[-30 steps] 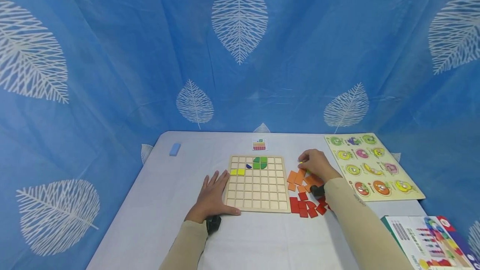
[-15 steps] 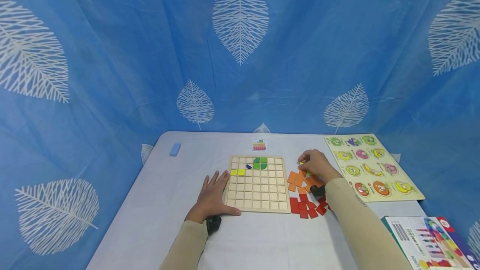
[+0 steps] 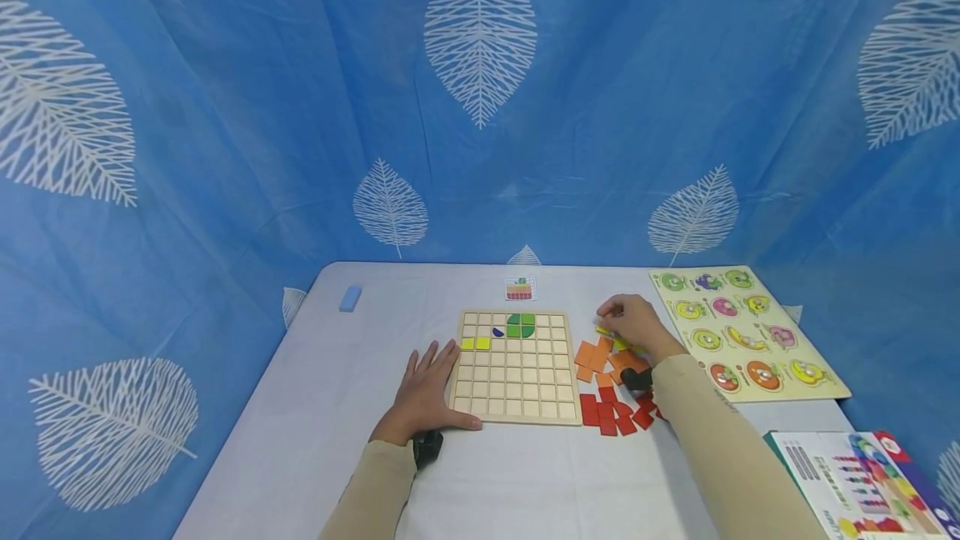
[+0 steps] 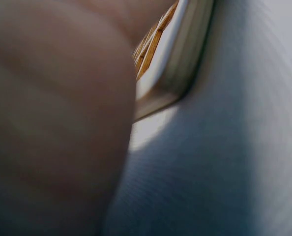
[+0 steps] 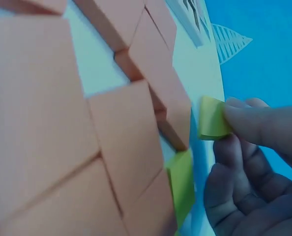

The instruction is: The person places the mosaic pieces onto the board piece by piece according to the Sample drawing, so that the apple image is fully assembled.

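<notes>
Fingers of your right hand [image 3: 636, 327] pinch a yellow tile [image 5: 212, 119] near orange tiles [image 5: 126, 137]; your left hand [image 3: 426, 394], fingers spread, touches the wooden grid board [image 3: 514, 388].

On the counter [image 3: 510, 482], the grid board [image 3: 513, 373] lies between the left hand [image 3: 426, 394] and the loose tiles [image 3: 604, 379]; behind it lies a card [image 3: 520, 289].

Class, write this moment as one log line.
left hand: at grid board | right hand: pinches yellow block | orange tiles: right of board | green tiles: on board
</notes>
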Demonstrator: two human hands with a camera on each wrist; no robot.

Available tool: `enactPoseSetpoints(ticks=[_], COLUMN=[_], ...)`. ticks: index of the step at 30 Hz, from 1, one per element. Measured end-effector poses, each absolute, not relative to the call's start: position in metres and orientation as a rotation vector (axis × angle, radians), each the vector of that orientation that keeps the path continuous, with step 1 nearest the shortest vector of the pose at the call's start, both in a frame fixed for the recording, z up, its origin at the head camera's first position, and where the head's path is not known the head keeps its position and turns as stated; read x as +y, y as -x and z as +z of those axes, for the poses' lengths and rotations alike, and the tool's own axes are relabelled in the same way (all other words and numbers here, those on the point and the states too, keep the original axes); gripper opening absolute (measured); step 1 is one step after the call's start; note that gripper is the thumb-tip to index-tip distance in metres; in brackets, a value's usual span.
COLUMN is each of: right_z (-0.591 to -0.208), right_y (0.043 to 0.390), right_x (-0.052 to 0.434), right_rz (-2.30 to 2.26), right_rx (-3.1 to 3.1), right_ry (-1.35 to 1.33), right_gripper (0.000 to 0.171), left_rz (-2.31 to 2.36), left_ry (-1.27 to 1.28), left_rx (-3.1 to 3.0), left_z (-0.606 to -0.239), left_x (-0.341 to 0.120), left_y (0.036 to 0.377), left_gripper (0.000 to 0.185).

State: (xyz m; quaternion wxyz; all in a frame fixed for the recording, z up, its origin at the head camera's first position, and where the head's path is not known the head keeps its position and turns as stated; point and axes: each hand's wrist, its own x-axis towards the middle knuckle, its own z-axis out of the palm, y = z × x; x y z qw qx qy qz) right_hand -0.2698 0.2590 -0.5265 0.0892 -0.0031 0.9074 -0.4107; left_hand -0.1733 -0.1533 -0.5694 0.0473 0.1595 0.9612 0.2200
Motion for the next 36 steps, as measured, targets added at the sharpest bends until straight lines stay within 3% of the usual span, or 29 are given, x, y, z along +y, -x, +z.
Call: enactPoseSetpoints(ticks=[7, 36], right_z=[-0.523, -0.531], right_y=[0.268, 0.269], right_x=[0.247, 0.160], right_rz=[-1.362, -1.369], right_rx=[2.688, 2.655], right_ry=[0.084, 0.349], right_gripper=[0.019, 0.008], left_rz=[0.689, 0.682], left_ry=[-0.490, -0.484], left_rx=[2.936, 2.931], left_z=[-0.567, -0.564], left_x=[-0.153, -0.152], left_y=[0.172, 0.170], left_gripper=[0.142, 0.141])
